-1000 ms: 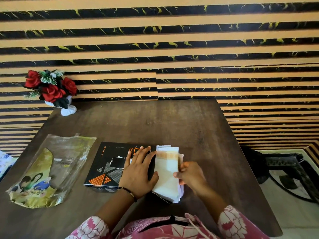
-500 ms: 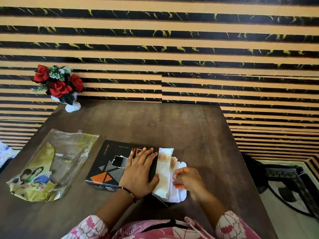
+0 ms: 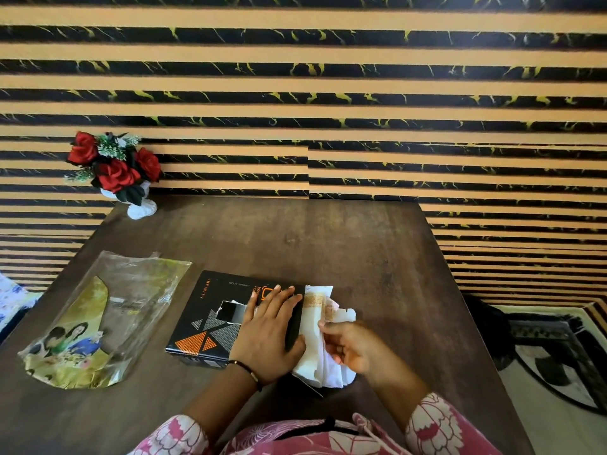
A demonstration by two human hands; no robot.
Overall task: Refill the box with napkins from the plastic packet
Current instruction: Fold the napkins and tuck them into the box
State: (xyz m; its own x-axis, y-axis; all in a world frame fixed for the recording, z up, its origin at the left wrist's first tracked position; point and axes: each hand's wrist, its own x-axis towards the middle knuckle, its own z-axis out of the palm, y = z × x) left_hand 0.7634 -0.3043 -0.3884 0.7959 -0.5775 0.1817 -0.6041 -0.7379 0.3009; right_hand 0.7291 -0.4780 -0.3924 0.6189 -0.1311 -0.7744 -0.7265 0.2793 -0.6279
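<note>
Since a moment ago, my right hand (image 3: 349,348) has pinched the napkins (image 3: 317,336) narrower at the box (image 3: 210,320) end. Left hand (image 3: 267,336) flat, fingers straight, pinning box on counter (image 3: 361,257). Mid-insertion; next, probably slide stack in. Packet (image 3: 98,320) lies left, looks emptied.
</note>
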